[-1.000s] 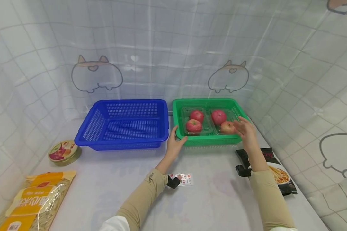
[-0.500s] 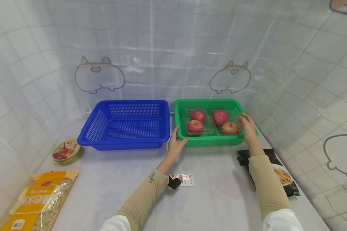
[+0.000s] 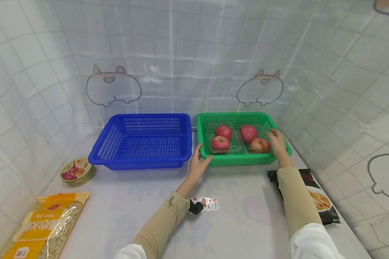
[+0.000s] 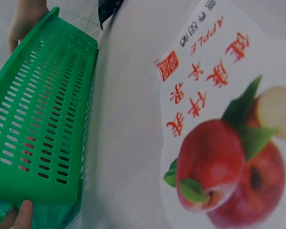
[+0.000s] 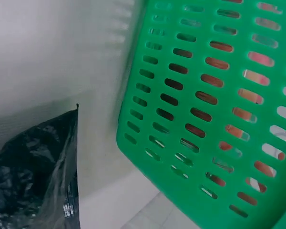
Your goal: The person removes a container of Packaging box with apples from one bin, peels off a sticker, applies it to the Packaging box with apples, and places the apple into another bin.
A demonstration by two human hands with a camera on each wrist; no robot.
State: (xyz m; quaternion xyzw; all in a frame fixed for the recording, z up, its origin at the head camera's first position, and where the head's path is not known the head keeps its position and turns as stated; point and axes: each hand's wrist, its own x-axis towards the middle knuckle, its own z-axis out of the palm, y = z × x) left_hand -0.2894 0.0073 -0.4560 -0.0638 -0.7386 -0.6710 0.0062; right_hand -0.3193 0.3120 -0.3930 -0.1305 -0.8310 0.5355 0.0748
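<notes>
In the head view a green plastic basket [image 3: 243,160] holds two clear plastic boxes [image 3: 232,146] of red apples [image 3: 221,144]. My left hand [image 3: 197,166] grips the basket's front left corner, thumb on the front rim and fingers along the left side. At the opposite end my right hand [image 3: 277,144] holds the right rim, its fingers reaching over the inside edge. Fingertips [image 4: 24,215] show on the rim low in the left wrist view. The basket's slotted wall [image 5: 193,67] fills much of the right wrist view, where the right hand is hidden.
A blue basket [image 3: 142,164] stands left of the green one. A round tin [image 3: 76,172] and a yellow food bag [image 3: 48,226] lie at the left. A printed apple card [image 3: 211,204] lies in front, and a black food bag [image 3: 322,203] partly under my right forearm.
My right hand has moved from over the basket's front right part outward to its right rim and taken hold there. The left hand stays at the left corner.
</notes>
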